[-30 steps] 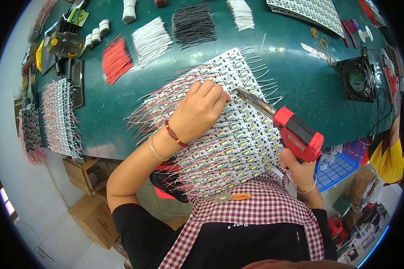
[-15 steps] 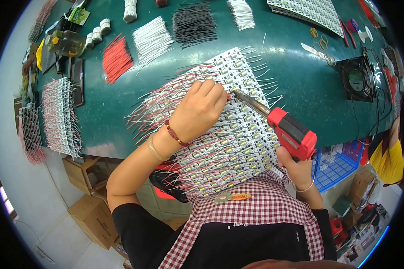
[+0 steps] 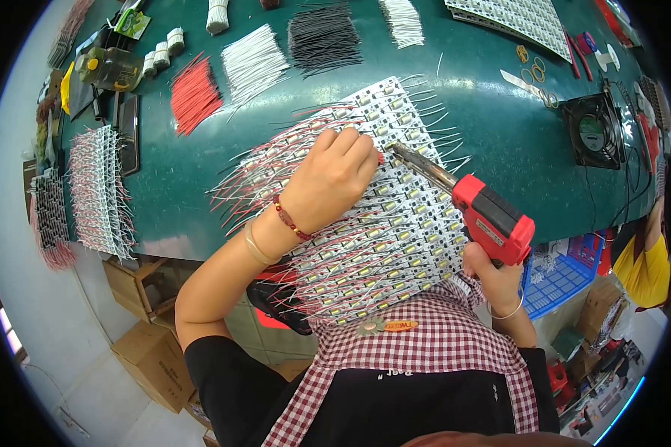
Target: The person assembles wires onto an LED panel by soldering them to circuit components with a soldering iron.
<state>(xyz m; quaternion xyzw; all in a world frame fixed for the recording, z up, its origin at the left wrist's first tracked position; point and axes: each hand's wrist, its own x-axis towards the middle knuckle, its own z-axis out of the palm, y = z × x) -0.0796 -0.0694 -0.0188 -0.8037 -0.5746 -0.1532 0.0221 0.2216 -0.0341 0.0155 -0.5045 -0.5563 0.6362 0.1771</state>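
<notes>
A white panel of small circuit boards [image 3: 417, 205] lies tilted across the table's near edge and against my apron. Red, white and black wires stick out along its rows. My left hand [image 3: 334, 173] rests over the panel's upper middle, fingers pinched together; red wire ends [image 3: 381, 158] show at its fingertips, the rest hidden by the hand. My right hand [image 3: 494, 281] is wrapped round the handle of a red and black soldering gun [image 3: 492, 221]. Its metal tip points left, close to the red wire ends; whether it touches the board is too small to tell.
Piles of red wires [image 3: 194, 95], white wires [image 3: 253, 61] and black wires [image 3: 324, 39] lie at the back. A black fan [image 3: 593, 130] stands at right, above a blue basket [image 3: 563, 277]. Wired panels [image 3: 97, 190] lie at left. A person's yellow sleeve [image 3: 641, 268] shows at far right.
The soldering gun and my right hand have shifted slightly right, its tip drawing a little away from the left fingertips. My left hand stays nearly in place.
</notes>
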